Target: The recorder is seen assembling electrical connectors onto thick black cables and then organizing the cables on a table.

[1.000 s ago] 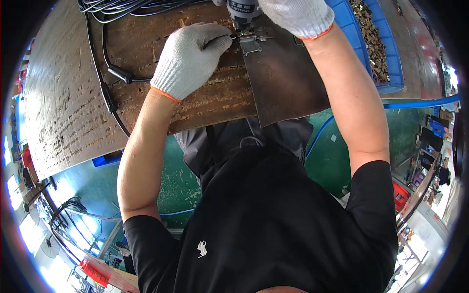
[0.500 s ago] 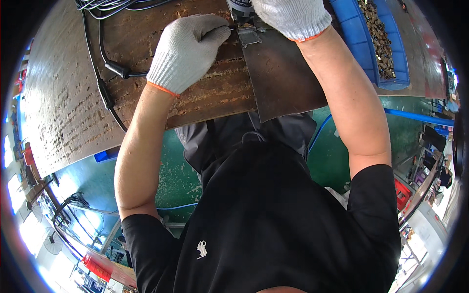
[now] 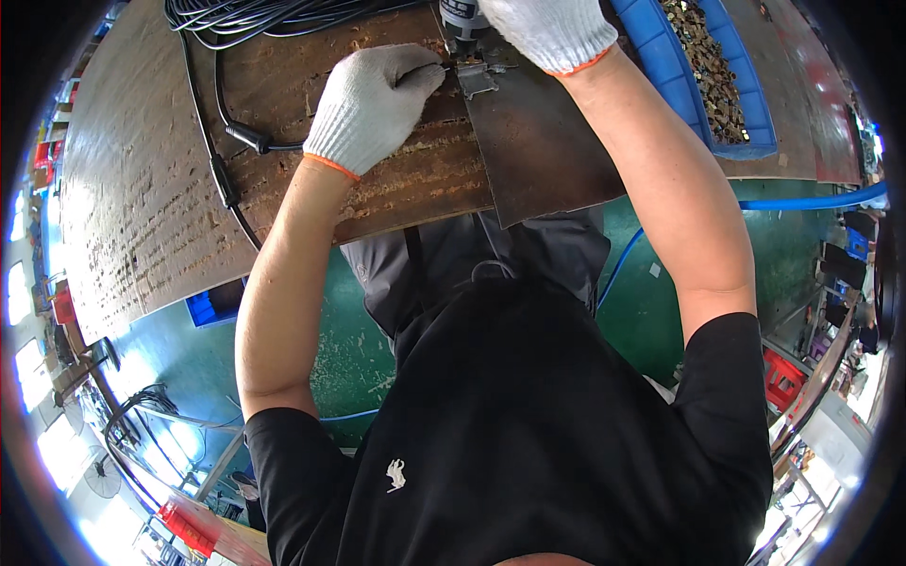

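My left hand [image 3: 376,106], in a white knitted glove with an orange cuff, is closed in a pinch, knuckles up. A thin dark end shows at its fingertips, beside a small grey metal fixture [image 3: 477,79]. A black cable [image 3: 285,147] with a thick moulded sleeve runs in beneath that wrist. Just behind the fixture stands a grey cylindrical tool or machine part [image 3: 463,19], cut off by the upper edge. My right hand [image 3: 552,33], gloved alike, is beside this cylinder; its fingers lie out of the picture or hidden, so its grip does not show.
A dark metal plate [image 3: 543,156] lies on the worn wooden table [image 3: 142,203], overhanging the front edge. At right, a blue bin [image 3: 755,113] holds many small brassy parts. Coiled black cable [image 3: 255,17] lies at the far left. A blue hose [image 3: 812,200] passes on the right.
The whole view has shifted slightly, showing more of the cable coil and the blue bin further left. Both hands stay at the fixture and the cylinder, with little visible movement.
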A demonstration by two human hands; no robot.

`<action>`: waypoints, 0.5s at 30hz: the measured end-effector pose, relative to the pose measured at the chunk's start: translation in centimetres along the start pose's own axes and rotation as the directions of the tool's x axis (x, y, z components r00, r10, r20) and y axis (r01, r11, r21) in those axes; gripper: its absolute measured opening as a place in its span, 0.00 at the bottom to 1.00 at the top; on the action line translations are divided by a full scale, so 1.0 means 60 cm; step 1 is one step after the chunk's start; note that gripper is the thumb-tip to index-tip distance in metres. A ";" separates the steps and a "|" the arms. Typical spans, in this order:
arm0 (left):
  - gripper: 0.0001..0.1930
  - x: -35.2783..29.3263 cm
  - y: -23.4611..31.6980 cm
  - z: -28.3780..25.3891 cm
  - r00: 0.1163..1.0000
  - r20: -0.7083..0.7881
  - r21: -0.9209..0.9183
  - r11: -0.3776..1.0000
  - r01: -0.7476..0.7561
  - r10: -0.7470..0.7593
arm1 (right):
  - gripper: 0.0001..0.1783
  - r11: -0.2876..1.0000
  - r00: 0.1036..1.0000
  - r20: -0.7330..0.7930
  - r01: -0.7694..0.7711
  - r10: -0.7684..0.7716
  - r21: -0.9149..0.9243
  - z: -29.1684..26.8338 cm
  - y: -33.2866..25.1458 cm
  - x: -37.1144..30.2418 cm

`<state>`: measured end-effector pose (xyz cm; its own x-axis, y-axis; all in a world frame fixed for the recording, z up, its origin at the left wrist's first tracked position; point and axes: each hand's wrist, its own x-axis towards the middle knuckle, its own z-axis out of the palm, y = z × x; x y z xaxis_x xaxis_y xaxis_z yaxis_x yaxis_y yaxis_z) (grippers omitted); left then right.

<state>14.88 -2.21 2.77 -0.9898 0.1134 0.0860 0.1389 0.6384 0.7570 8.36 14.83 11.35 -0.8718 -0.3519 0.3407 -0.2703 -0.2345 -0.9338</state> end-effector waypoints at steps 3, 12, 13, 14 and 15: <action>0.15 0.007 0.000 0.003 1.000 -0.020 -0.021 0.999 -0.025 0.024 | 0.08 0.971 0.971 -0.029 0.237 -0.238 -0.012 -0.002 -0.008 0.008; 0.16 -0.033 0.039 -0.067 0.991 -0.098 -0.100 0.990 -0.100 0.090 | 0.13 0.421 0.824 0.070 -0.358 0.562 0.834 -0.271 -0.200 0.066; 0.16 -0.038 0.046 -0.071 0.988 -0.111 -0.107 0.988 -0.115 0.103 | 0.14 0.497 0.835 0.145 -0.446 0.531 0.744 -0.342 -0.189 0.072; 0.16 -0.043 0.054 -0.073 0.991 -0.099 -0.185 0.976 -0.112 0.095 | 0.16 0.568 0.833 0.225 -0.518 0.505 0.639 -0.413 -0.161 0.063; 0.15 -0.046 0.062 -0.080 0.995 -0.074 -0.243 0.966 -0.082 0.066 | 0.16 0.556 0.831 0.240 -0.522 0.501 0.647 -0.479 -0.119 0.055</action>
<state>17.97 -3.80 8.49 -0.9781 0.0984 0.1835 0.2081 0.4226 0.8821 -4.32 41.40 15.98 -0.7622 -0.6276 -0.1585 0.5691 -0.5331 -0.6260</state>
